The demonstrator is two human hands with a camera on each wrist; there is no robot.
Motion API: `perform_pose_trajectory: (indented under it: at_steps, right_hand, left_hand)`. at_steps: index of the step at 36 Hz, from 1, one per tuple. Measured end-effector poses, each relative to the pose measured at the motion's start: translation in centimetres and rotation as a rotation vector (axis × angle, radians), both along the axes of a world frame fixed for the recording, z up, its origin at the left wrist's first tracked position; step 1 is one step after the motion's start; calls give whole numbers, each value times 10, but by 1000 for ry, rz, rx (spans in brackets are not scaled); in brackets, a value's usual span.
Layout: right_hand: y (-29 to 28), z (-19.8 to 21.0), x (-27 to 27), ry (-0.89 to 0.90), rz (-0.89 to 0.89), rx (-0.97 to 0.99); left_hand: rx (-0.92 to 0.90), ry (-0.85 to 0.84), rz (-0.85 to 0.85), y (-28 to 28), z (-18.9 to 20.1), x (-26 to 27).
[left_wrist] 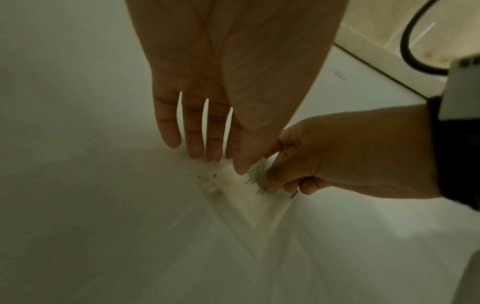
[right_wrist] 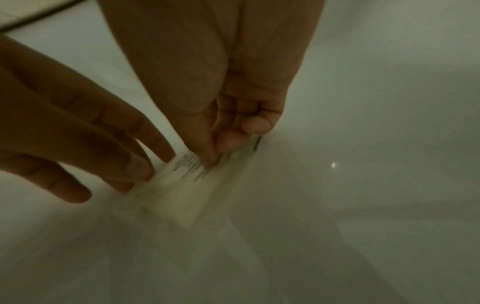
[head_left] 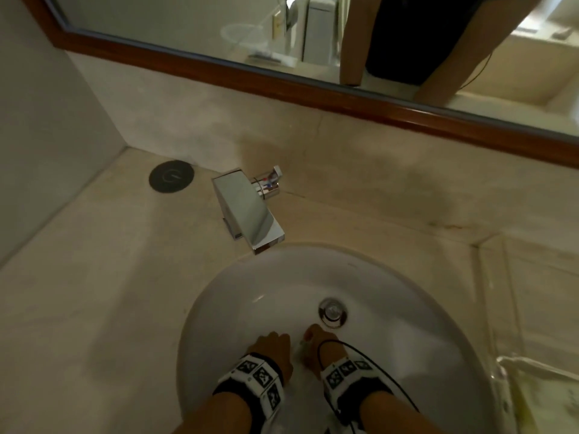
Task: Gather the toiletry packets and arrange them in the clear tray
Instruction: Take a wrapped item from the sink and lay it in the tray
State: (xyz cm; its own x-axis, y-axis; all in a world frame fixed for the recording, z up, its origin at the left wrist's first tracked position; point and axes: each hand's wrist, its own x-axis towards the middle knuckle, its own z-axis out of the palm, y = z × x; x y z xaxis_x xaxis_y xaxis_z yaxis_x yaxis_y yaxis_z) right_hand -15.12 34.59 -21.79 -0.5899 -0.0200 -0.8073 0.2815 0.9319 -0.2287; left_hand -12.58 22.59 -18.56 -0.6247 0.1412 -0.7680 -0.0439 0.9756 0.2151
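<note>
A white toiletry packet (head_left: pixel 301 348) with small printed text lies on the near wall of the white sink (head_left: pixel 244 296). My right hand (right_wrist: pixel 218 157) pinches the printed end of the packet (right_wrist: pixel 187 193) between thumb and curled fingers. My left hand (left_wrist: pixel 207 158) lies beside it with straight fingers, whose tips touch the packet (left_wrist: pixel 241 205) at its edge. In the head view both hands, left (head_left: pixel 272 344) and right (head_left: pixel 313 336), sit low in the basin just in front of the drain. The clear tray (head_left: pixel 507 361) stands on the counter at the lower right, partly cut off.
A chrome faucet (head_left: pixel 250 211) overhangs the far rim of the basin. The metal drain plug (head_left: pixel 332 311) is just beyond my right hand. A black round disc (head_left: pixel 171 176) lies on the beige counter at the back left. A wood-framed mirror (head_left: pixel 282 73) runs along the wall.
</note>
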Motion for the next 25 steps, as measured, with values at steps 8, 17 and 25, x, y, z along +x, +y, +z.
perform_pose_trajectory:
  at_steps: [8,17,25]
  right_hand:
    - [-2,-2,7,44,-20,15]
    - [33,79,11,164,-78,-190]
    - [125,173,54,552,-197,-260]
  left_hand:
    - [-60,-4,-66,10,-10,7]
    - [173,59,6,9,52,-3]
    - [528,325,3,77,126,4]
